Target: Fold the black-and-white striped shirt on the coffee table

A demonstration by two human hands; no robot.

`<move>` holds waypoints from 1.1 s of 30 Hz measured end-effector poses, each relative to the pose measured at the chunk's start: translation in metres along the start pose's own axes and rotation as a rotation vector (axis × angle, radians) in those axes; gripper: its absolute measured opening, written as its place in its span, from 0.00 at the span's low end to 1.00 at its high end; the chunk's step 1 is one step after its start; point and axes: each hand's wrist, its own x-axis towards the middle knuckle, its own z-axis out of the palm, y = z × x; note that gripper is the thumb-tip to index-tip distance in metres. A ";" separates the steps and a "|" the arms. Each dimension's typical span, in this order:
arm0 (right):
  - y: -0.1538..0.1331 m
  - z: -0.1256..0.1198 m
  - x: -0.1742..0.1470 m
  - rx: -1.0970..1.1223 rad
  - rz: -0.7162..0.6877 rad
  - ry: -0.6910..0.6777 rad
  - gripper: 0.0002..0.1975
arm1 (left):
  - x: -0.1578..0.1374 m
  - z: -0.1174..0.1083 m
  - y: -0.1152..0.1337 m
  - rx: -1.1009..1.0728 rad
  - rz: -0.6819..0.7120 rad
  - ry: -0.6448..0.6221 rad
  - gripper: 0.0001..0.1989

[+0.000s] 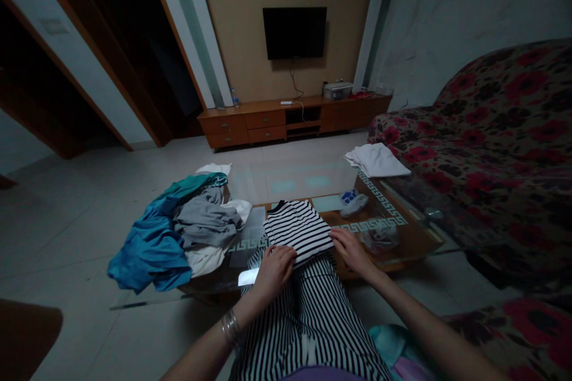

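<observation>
A black-and-white striped shirt, folded into a compact shape with its dark neckband at the far left corner, lies on the near side of a glass coffee table. My left hand, with silver bangles at the wrist, is closed on the shirt's near left edge, its fingers bent over the cloth. At the right edge, my right hand pinches the fabric between thumb and fingers. Below the table edge are my striped trousers, similar in pattern to the shirt.
Left on the table is a loose heap of clothes, with a blue garment and a grey garment. A folded white cloth lies at the far right corner. Plastic bags show near the right. A floral sofa stands beside the table.
</observation>
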 end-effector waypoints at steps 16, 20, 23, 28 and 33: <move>0.009 0.018 0.028 -0.081 0.362 0.033 0.15 | 0.020 0.010 -0.004 -0.268 -0.636 0.069 0.14; 0.017 0.025 0.021 0.242 0.395 0.081 0.15 | 0.014 0.024 0.025 -0.418 -0.515 0.382 0.09; 0.014 0.025 0.009 0.388 0.374 0.191 0.17 | 0.003 0.029 0.044 -0.361 -0.400 0.463 0.07; 0.010 0.023 -0.004 0.399 0.366 0.198 0.18 | -0.026 0.043 0.057 -0.390 -0.399 0.395 0.07; 0.017 0.013 0.007 0.327 0.436 -0.001 0.20 | -0.030 0.047 0.041 -0.787 -0.639 0.439 0.13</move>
